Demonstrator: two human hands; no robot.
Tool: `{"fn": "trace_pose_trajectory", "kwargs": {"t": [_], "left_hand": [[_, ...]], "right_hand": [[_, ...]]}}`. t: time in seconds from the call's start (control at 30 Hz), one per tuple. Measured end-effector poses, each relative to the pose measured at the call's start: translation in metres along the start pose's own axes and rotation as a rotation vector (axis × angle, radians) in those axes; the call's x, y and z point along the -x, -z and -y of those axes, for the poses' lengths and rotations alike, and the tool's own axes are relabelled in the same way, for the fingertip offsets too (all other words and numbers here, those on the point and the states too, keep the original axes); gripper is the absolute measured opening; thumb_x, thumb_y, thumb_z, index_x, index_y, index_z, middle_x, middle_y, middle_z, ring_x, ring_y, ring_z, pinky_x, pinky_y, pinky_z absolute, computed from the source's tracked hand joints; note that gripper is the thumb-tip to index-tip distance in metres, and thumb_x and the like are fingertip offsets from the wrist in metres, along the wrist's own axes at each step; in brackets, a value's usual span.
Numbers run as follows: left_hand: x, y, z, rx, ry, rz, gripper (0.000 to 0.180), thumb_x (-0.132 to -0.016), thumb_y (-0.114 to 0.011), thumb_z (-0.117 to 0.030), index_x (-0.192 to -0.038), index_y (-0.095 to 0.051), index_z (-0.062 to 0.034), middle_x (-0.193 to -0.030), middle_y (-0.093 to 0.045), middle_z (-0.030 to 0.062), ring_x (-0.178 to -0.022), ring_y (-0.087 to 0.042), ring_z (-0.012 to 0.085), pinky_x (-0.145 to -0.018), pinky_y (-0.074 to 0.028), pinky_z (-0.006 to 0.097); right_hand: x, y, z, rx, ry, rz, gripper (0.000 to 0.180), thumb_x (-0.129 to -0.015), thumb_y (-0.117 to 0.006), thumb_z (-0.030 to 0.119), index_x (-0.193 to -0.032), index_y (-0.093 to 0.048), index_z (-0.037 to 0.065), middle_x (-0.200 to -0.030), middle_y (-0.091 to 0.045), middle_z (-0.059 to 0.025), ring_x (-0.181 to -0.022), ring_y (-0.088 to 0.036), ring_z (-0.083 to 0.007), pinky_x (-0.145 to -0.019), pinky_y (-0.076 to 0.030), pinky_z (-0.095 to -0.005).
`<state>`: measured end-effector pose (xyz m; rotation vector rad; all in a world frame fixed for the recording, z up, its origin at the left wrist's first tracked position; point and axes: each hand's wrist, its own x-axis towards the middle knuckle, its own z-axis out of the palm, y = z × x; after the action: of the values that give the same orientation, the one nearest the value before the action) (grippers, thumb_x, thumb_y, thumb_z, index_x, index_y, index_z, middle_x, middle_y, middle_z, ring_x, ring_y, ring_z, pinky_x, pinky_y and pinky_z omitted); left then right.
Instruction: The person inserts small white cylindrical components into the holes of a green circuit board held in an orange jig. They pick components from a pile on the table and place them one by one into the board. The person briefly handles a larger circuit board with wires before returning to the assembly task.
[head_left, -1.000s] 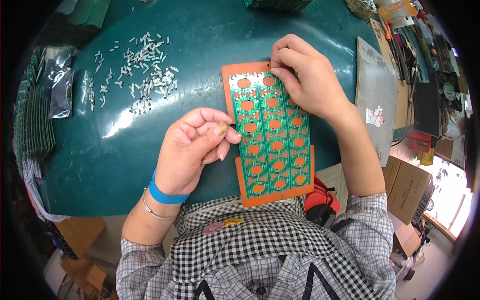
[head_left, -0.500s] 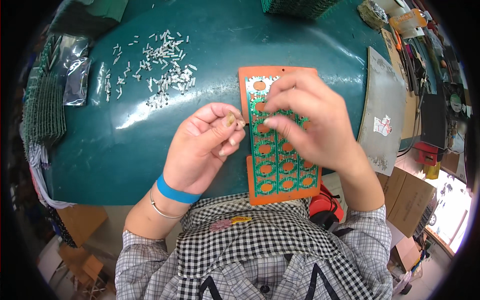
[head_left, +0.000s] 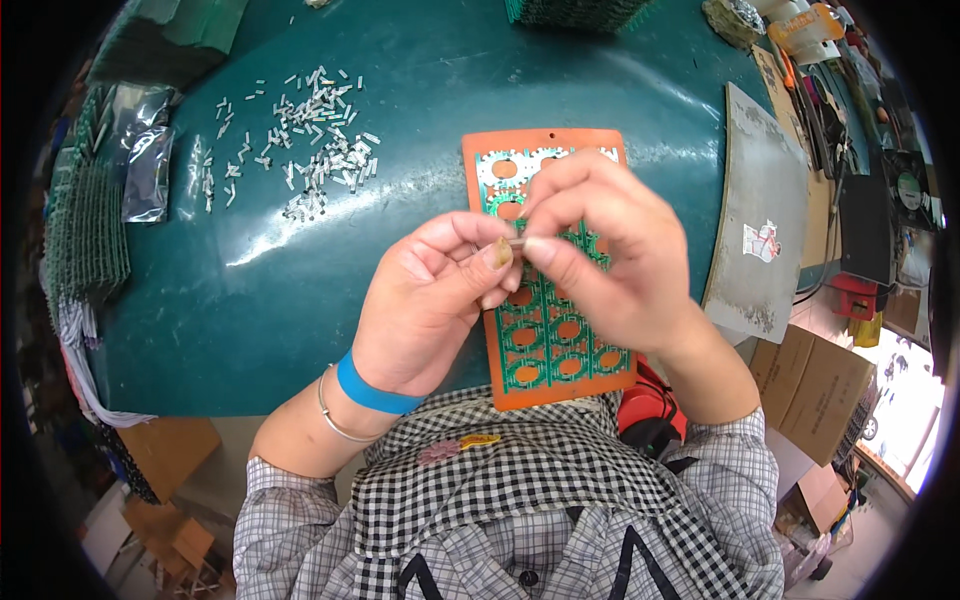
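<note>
My left hand (head_left: 425,300), a blue band at its wrist, is closed in a pinch, thumb against fingers. My right hand (head_left: 625,260) meets it, thumb and fingertips closed on the same spot. Between the two pinches shows a tiny pale cylindrical part (head_left: 516,242); its ends are hidden by the fingertips. Both hands are above a green circuit board panel (head_left: 547,340) with rows of ring-shaped boards, lying on an orange fixture plate (head_left: 474,150). My right hand covers part of the panel's upper middle.
Many small white cylindrical parts (head_left: 345,162) lie scattered at the table's far left. Stacked green boards (head_left: 90,235) and a silver bag (head_left: 150,175) stand at the left edge. A worn grey board (head_left: 755,215) lies at the right; another green stack (head_left: 580,12) is at the back.
My left hand has moved right and my right hand's fingertips have come to it, so the hands now meet at the small part. The view has shifted slightly.
</note>
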<state>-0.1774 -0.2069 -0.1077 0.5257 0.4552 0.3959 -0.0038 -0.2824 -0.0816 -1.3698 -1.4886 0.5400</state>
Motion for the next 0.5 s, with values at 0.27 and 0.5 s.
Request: {"fn": "trace_pose_trajectory", "kwargs": {"t": [0.27,0.5], "left_hand": [[-0.007,0.017,-0.031,0.003,-0.084,-0.077,0.028,-0.094,-0.050,0.001,-0.122,-0.049,0.0059,-0.134,-0.048,0.0268,-0.123,-0.053,0.0342,-0.103,-0.049,0.038],[-0.006,0.023,-0.025,-0.021,-0.045,-0.172,0.033,-0.099,-0.047,-0.006,-0.130,-0.047,0.0053,-0.132,-0.052,0.0239,-0.114,-0.060,0.0295,-0.093,-0.056,0.032]], "right_hand": [[-0.003,0.042,-0.039,0.410,-0.125,0.178,0.009,-0.076,-0.065,0.000,-0.080,-0.057,0.000,-0.100,-0.057,-0.0104,-0.097,-0.056,-0.0292,-0.081,-0.048,-0.0372],[-0.005,0.036,-0.041,0.476,-0.056,0.190,0.009,-0.074,-0.064,-0.001,-0.079,-0.057,-0.001,-0.099,-0.057,-0.0102,-0.096,-0.055,-0.0301,-0.081,-0.047,-0.0384]]}}
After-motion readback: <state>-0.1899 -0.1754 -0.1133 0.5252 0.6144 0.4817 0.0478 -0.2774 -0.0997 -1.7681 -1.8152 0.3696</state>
